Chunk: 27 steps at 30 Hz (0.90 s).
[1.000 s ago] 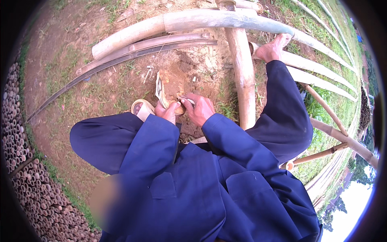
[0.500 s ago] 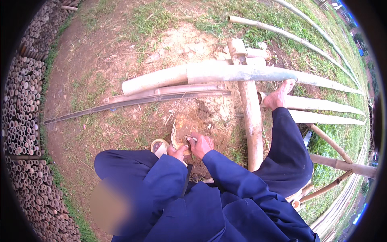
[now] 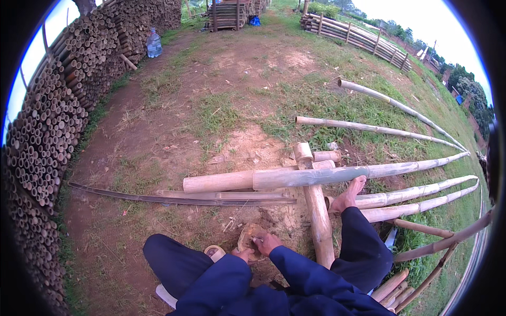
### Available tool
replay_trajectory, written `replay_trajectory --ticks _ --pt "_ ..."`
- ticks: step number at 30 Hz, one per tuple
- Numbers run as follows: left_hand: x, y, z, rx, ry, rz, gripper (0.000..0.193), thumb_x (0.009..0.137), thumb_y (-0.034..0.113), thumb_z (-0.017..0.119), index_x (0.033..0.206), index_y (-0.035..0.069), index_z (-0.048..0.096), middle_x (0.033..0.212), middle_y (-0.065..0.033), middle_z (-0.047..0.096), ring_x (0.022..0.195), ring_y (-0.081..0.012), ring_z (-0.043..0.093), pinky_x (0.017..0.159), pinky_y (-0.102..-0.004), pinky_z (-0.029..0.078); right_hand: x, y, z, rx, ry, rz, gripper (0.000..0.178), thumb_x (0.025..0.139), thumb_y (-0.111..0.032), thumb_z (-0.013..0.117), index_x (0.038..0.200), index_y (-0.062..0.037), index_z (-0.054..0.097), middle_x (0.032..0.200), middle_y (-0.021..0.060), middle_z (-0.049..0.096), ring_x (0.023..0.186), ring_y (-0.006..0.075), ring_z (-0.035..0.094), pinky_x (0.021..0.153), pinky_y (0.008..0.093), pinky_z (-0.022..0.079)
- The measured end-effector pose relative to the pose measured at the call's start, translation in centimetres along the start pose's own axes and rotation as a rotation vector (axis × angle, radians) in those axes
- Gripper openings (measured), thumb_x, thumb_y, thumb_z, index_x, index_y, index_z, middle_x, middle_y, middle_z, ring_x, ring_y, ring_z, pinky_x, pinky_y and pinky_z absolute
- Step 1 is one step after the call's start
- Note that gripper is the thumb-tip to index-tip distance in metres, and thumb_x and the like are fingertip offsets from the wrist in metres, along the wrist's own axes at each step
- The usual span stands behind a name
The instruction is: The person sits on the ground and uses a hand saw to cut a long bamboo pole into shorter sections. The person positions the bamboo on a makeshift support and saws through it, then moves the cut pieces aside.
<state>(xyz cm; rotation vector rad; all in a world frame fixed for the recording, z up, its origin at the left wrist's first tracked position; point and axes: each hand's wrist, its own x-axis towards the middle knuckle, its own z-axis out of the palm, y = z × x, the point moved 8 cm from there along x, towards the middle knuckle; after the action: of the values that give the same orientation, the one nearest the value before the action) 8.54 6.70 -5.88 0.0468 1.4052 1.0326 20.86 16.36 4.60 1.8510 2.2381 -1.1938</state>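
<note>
My left hand (image 3: pixel 244 255) is closed on the lower edge of a tan, hollow-looking, rounded piece (image 3: pixel 250 232); I cannot tell its exact kind. Against the same piece, my right hand (image 3: pixel 270 244) has its fingers pinched together, with a small thing between them too small to name. Both hands are low, just above the ground between my legs. Beside my left knee lies a pale ring-shaped thing (image 3: pixel 214 252). My bare right foot (image 3: pixel 350 195) touches a thick bamboo pole (image 3: pixel 221 181), which lies across an upright-pointing bamboo support (image 3: pixel 320 224).
Split bamboo strips (image 3: pixel 232 201) lie before me. Longer poles (image 3: pixel 369 127) stretch away on the right, near a bamboo frame (image 3: pixel 429 245). Stacked cut bamboo (image 3: pixel 39 131) lines the left, with a large water bottle (image 3: pixel 154 43) beyond. Sawdust (image 3: pixel 247 145) covers some ground.
The view has tilted up, bringing the far stacks and sky into sight. Both hands stay at the tan piece, with little visible shift between them.
</note>
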Motion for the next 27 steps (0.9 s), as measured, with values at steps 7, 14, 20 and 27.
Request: replay_trajectory --ticks 7,14,20,27 --pt "-0.7 -0.1 0.7 0.066 0.031 -0.034 0.038 0.082 -0.001 0.071 0.119 0.001 0.061 0.105 -0.0165 0.069 0.089 -0.0345 0.073 0.071 -0.0486 0.067 -3.2 0.8 -0.2 -0.054 0.045 -0.01 0.035 0.094 -0.044 0.06 0.117 -0.0217 0.073 0.098 0.0209 0.074 0.095 0.0418 0.071 0.086 0.0517 0.055" --pt "-0.2 -0.8 1.0 0.152 -0.002 -0.013 0.044 0.082 -0.005 0.07 0.124 0.002 0.059 0.112 -0.0155 0.068 0.094 -0.0358 0.072 0.07 -0.0493 0.067 0.7 2.0 1.2 -0.075 0.075 0.027 0.033 0.095 -0.044 0.059 0.111 -0.0197 0.074 0.095 0.0201 0.074 0.093 0.0414 0.071 0.085 0.0523 0.055" --pt "1.8 -1.0 -0.9 0.148 0.007 -0.036 0.047 0.084 -0.003 0.068 0.128 0.006 0.057 0.113 -0.0148 0.068 0.093 -0.0346 0.073 0.07 -0.0483 0.067 1.7 1.8 2.1 -0.012 0.105 0.025 0.031 0.095 -0.042 0.059 0.108 -0.0193 0.075 0.095 0.0211 0.073 0.093 0.0433 0.07 0.085 0.0529 0.055" --pt "-1.5 1.2 0.0 0.121 -0.019 0.031 0.051 0.083 0.002 0.069 0.132 0.004 0.054 0.11 -0.0162 0.069 0.089 -0.0322 0.073 0.065 -0.0445 0.067 5.6 4.8 2.4 0.128 0.195 0.198 0.037 0.094 -0.041 0.059 0.11 -0.0124 0.076 0.105 0.0256 0.072 0.101 0.0452 0.068 0.089 0.0518 0.054"
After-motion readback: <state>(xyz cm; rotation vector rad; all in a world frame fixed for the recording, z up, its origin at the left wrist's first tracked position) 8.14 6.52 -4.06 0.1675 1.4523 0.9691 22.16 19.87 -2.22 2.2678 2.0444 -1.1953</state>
